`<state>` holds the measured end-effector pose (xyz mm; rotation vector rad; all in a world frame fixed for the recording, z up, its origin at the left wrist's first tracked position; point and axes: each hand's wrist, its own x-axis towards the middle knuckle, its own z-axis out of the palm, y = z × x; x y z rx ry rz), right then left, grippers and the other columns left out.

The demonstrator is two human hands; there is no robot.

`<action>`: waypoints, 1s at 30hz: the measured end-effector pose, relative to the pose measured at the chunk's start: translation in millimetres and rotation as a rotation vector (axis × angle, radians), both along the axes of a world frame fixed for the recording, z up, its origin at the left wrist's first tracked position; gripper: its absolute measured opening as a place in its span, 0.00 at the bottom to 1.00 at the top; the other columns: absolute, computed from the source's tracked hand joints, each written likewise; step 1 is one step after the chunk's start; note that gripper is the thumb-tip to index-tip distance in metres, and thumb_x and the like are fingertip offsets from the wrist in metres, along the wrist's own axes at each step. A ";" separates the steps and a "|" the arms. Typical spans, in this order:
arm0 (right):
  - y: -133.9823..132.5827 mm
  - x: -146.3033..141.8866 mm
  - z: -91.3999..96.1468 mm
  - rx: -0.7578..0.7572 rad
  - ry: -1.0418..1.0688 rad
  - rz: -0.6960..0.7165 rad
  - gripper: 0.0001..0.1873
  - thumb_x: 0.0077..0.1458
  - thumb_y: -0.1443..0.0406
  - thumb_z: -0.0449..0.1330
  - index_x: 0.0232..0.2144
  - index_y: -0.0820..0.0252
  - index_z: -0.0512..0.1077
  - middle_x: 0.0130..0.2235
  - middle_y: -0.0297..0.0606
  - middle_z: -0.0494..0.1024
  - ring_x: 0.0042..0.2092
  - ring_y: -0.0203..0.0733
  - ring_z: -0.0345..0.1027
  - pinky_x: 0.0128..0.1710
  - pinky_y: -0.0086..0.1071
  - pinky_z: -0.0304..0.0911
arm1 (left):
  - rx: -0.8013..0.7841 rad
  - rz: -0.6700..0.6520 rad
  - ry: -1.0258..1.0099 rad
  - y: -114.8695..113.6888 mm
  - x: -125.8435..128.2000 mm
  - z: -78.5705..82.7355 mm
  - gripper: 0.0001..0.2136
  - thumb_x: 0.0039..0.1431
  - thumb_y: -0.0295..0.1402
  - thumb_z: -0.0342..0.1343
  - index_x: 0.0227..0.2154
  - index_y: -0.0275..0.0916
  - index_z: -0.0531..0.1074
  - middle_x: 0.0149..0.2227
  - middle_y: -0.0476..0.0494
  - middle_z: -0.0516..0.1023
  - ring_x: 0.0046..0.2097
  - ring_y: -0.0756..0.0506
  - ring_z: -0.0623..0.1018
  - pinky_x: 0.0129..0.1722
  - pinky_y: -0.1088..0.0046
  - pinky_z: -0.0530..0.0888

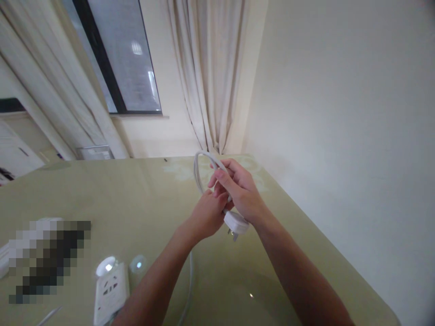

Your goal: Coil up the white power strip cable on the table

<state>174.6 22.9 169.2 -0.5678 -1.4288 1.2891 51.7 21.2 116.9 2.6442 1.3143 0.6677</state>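
A white power cord (197,174) is looped above the table, held between my two hands. My right hand (239,188) has its fingers closed round the upper part of the loop. Just below and to the left, my left hand (212,210) grips the cord with its fingers curled and partly hidden behind the right hand. The cord's white plug (236,222) hangs under the right palm, metal prongs pointing down. A length of the cord runs down behind my left forearm toward the front edge of the view.
On the greenish table (217,280) at lower left lies a white power strip (112,290) with socket holes. A blurred-out dark object (50,262) lies farther left. A plain wall (340,136) borders the table's right side; curtains (210,68) hang behind.
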 end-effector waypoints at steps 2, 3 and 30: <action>1.4 -1.8 -1.8 -0.078 0.063 -0.004 0.17 0.56 0.54 0.70 0.41 0.58 0.74 0.31 0.31 0.76 0.28 0.30 0.65 0.27 0.25 0.63 | -0.047 -0.023 0.026 -0.9 -4.2 1.4 0.05 0.68 0.29 0.53 0.38 0.37 0.73 0.43 0.37 0.81 0.46 0.39 0.79 0.45 0.63 0.71; 3.1 -1.3 -2.0 -0.134 0.112 -0.010 0.18 0.53 0.55 0.72 0.41 0.58 0.74 0.31 0.30 0.75 0.27 0.30 0.63 0.27 0.24 0.62 | -0.067 -0.030 0.036 -1.2 -5.7 2.2 0.07 0.70 0.31 0.51 0.38 0.37 0.73 0.41 0.38 0.81 0.44 0.39 0.80 0.43 0.64 0.71; 9.2 13.9 4.6 -0.043 0.070 -0.157 0.15 0.47 0.60 0.76 0.35 0.57 0.77 0.29 0.28 0.71 0.29 0.31 0.59 0.27 0.24 0.58 | 0.045 -0.040 -0.014 4.2 -8.7 -5.3 0.13 0.74 0.39 0.48 0.50 0.39 0.73 0.48 0.38 0.76 0.49 0.40 0.79 0.52 0.60 0.74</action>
